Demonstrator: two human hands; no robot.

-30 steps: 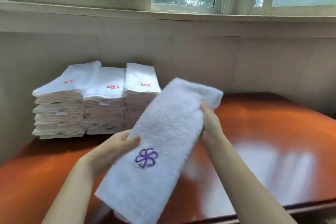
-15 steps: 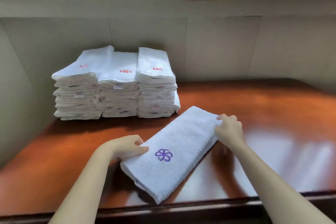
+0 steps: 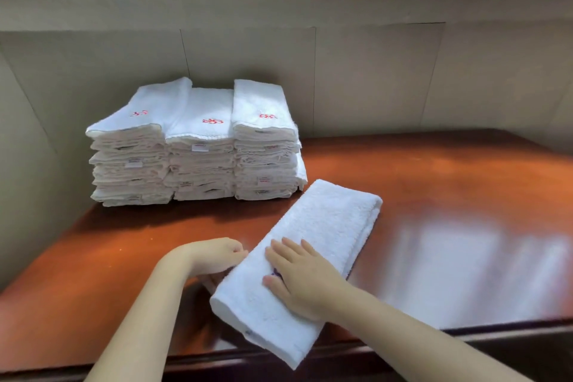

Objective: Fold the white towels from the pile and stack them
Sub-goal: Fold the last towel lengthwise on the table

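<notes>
Three side-by-side stacks of folded white towels point(image 3: 198, 161), each top one with a red embroidered mark, stand at the back left against the wall. In front, the left hand point(image 3: 214, 257) has its fingers curled against the long left edge of the folded towel point(image 3: 328, 223); whether it actually grips cannot be told. The towel lies diagonally on the red-brown table point(image 3: 459, 195). The right hand point(image 3: 305, 284) lies flat on it, fingers straight and spread, covering a purple mark.

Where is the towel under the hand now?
Head view, centre: the towel lies diagonally at the near table edge, in front and right of the stacked towels, under the right hand.
</notes>
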